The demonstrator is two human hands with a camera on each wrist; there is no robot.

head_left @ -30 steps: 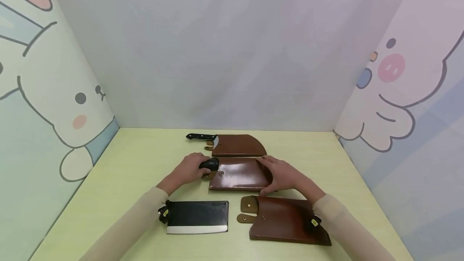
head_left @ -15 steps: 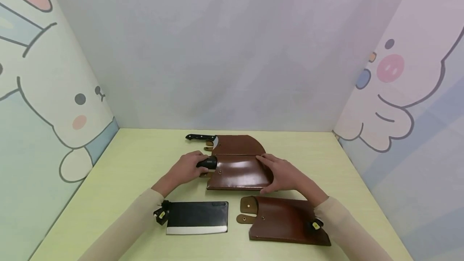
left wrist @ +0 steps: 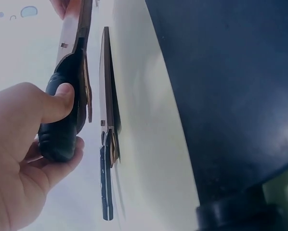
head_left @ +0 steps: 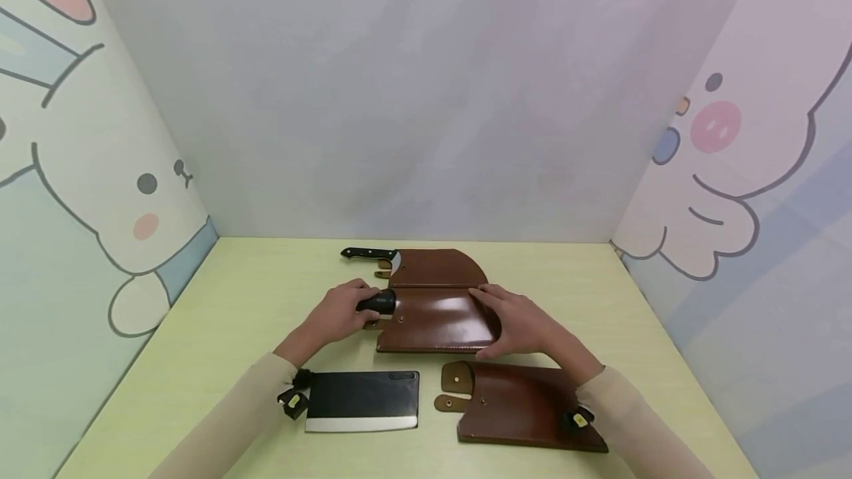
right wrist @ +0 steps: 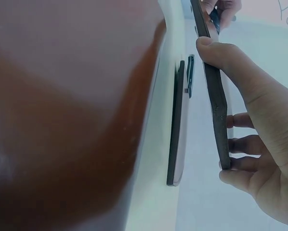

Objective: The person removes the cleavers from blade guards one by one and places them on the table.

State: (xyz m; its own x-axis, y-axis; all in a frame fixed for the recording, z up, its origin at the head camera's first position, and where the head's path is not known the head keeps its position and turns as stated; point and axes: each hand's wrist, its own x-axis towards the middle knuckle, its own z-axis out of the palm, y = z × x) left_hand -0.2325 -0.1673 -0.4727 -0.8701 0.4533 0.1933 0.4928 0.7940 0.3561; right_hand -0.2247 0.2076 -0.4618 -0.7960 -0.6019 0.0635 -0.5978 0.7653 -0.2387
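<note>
Brown leather gleams on the held sheath [head_left: 439,320], which is raised above the table [head_left: 599,279], its long axis running crosswise between the two hands. Its mouth faces the left hand [head_left: 336,313], so that hand is the nearer to the black handle [head_left: 378,302] jutting from it; the thumb and fingers are wrapped round the handle. At the sheath's opposite end, the right hand [head_left: 522,320] spans its width, thumb on the near edge and fingers at the far one, gripping it. Both forearms slant inward towards the sheath.

Just beyond the held sheath lies a round-ended sheath [head_left: 435,268] with a riveted knife handle [head_left: 367,253]. On its near side rests a dark cleaver [head_left: 362,394], partly hidden by the left wrist; right of that cleaver lies another sheath [head_left: 526,405], straps [head_left: 456,377] unfastened.
</note>
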